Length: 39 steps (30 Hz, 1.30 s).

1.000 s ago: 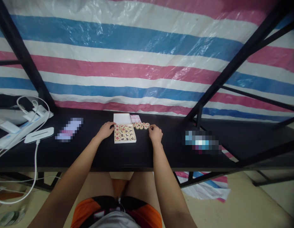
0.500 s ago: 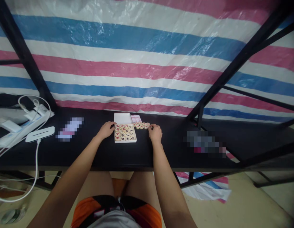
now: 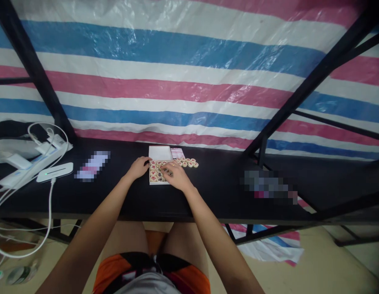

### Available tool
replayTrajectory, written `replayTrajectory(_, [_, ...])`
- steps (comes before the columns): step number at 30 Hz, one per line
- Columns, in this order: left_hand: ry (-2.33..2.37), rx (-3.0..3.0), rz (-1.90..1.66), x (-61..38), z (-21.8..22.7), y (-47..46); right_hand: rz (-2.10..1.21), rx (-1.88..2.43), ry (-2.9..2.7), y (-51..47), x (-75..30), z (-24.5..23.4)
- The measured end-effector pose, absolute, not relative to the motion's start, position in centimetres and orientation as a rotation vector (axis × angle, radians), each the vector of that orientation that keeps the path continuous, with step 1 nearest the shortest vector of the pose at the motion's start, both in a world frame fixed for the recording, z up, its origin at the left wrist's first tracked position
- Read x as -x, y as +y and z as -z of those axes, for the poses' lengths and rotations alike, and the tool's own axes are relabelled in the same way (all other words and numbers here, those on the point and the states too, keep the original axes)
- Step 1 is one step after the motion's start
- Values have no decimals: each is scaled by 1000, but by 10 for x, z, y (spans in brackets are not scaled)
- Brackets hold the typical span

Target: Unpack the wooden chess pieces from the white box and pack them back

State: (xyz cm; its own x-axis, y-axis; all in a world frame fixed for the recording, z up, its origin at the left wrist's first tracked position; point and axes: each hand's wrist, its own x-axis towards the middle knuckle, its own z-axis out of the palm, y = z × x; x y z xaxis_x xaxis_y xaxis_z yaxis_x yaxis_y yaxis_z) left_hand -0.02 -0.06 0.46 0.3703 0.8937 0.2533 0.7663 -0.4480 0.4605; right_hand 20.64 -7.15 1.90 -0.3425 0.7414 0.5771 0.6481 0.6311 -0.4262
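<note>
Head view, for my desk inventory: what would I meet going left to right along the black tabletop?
White power strip, pixelated pale item, left hand, open white box, loose round pieces, pixelated darker item.

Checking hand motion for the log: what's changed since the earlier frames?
The right hand moved left, from the loose pieces to over the open box; whether it carries a piece is unclear. The rightmost loose piece is now uncovered. The left hand stays at the box's left edge; the white lid looks unmoved.
</note>
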Motion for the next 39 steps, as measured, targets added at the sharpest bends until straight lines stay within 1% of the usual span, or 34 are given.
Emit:
replayTrajectory(4, [1464,-2365,-726,0,-5,0,-124,1161,-2119,-68,-198,-18])
replayTrajectory(10, [1463,-2393,-703,1,-2,2,-180,1303,-2080,-62,-200,-12])
replayTrajectory(17, [1483,-2396,-689,2,-3,2,-303,1240,-2010,-60,-201,-10])
replayTrajectory(20, [1492,-2396,-685,2,-4,1,-228,1269,-1885,-58,-211,-10])
replayTrajectory(24, [1482,-2395,-676,2,-4,1,-139,1428,-1724,-54,-230,-6])
replayTrajectory(32, [1489,-2382,-679,2,-3,1,-182,1530,-1567,-50,-245,-4])
replayTrajectory(34, [1482,-2379,-678,2,-3,1,-151,1615,-1494,-50,-255,-5])
replayTrajectory(39, [1464,-2363,-697,2,-3,1,43,1962,-1177,-54,-297,-1])
